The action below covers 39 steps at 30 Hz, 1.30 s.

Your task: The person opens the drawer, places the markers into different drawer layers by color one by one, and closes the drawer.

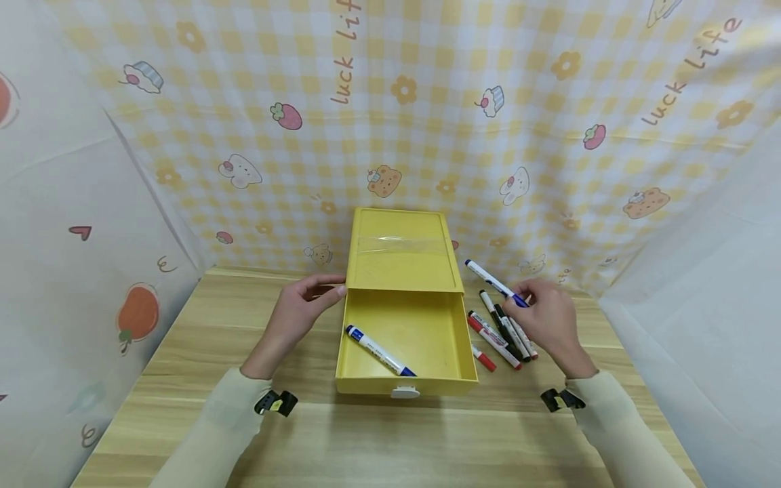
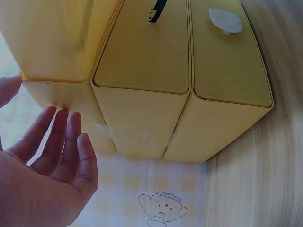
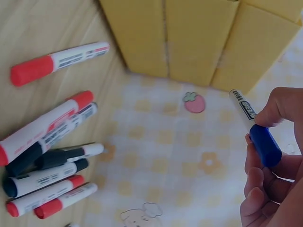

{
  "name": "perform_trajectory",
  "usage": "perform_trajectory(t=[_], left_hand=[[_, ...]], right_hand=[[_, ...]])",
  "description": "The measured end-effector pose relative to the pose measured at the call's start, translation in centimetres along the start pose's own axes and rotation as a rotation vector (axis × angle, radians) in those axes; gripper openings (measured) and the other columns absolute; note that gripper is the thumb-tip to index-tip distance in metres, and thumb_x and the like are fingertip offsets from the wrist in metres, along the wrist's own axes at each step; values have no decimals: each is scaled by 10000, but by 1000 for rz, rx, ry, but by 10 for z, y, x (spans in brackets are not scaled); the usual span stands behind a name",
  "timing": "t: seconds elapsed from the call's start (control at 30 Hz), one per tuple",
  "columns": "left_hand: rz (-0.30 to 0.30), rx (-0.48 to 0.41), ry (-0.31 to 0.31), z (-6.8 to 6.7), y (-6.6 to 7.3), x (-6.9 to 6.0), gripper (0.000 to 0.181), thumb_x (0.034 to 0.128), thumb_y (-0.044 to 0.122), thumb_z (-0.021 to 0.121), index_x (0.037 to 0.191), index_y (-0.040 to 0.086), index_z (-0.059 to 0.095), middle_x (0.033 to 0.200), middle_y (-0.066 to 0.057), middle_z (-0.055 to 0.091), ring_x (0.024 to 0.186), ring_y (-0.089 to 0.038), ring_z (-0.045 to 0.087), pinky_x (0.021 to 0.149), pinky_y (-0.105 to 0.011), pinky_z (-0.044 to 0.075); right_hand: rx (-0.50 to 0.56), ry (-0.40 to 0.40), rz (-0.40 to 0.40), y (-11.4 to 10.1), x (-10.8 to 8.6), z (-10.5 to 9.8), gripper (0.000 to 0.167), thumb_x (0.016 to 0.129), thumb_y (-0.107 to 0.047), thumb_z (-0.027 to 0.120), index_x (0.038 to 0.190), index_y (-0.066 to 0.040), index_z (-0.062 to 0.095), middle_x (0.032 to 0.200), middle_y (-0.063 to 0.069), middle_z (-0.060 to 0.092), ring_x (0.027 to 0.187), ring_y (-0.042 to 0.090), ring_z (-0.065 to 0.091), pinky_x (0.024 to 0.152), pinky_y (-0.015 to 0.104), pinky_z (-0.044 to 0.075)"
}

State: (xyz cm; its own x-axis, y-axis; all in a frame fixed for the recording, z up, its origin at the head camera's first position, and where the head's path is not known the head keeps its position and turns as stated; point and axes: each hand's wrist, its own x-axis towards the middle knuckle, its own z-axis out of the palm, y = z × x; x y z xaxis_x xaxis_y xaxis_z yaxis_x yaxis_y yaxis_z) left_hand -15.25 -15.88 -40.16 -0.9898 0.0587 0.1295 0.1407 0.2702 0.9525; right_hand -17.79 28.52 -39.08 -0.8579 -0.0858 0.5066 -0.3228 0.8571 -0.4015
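A yellow drawer unit [image 1: 399, 261] stands at the middle of the table, its top drawer [image 1: 372, 386] pulled out toward me. One blue whiteboard marker [image 1: 379, 350] lies slantwise in that drawer. My left hand [image 1: 293, 312] is at the unit's left side; in the left wrist view its fingers [image 2: 71, 146] are loosely bent at the yellow wall and hold nothing. To the right of the unit, my right hand [image 1: 552, 315] pinches another blue marker [image 1: 488, 274] by its blue cap [image 3: 266, 145] between thumb and fingers. The marker is above several loose markers.
Several red and black markers [image 3: 47, 177] lie in a loose pile right of the unit. A separate red-capped marker [image 1: 485, 358] lies close to the drawer's right side. Behind the unit hangs a yellow checked cloth [image 1: 293, 196]; white cloth [image 1: 702, 325] borders the right side.
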Motion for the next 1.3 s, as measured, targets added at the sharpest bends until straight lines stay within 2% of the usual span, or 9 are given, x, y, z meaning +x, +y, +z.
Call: perform_trajectory(t=[0.17,0.43,0.87,1.07,1.3], left_hand=[[1,3,1,0,0,0,423,1055,377,780,1367,90,775,1359,-125,748,1266,-319,701,1043,-528,553],[2,12,3,0,0,0,427,1056,384,777,1367,91,775,1361,-126,746,1261,-316,701,1042,-530,553],[-1,11,6,1,0,0,420,1056,375,777,1364,90,776,1358,-125,748,1261,-316,700,1040,-522,555],[0,11,7,1,-1,1,415,1058,370,777,1363,88,776,1347,-125,753,1251,-311,707,1037,-516,558],[2,9,6,1,-1,1,416,1059,370,777,1362,85,775,1348,-127,754,1255,-317,707,1039,-523,559]], right_hand=[[3,8,-11,-10,0,-7,82,794,-133,749,854,-84,777,769,37,664,622,178,527,570,349,376],[8,23,-28,-27,-1,-20,85,793,-135,735,863,-103,773,775,29,656,679,202,538,605,365,378],[40,95,-165,-52,-2,-30,67,798,-94,748,860,-94,775,759,1,654,695,179,557,629,353,403],[65,102,-228,-62,-1,-33,70,809,-89,748,872,-75,774,748,-20,634,691,164,548,604,299,390],[100,101,-291,-75,-1,-36,48,803,-75,763,836,-108,751,726,-62,612,695,169,541,640,272,365]])
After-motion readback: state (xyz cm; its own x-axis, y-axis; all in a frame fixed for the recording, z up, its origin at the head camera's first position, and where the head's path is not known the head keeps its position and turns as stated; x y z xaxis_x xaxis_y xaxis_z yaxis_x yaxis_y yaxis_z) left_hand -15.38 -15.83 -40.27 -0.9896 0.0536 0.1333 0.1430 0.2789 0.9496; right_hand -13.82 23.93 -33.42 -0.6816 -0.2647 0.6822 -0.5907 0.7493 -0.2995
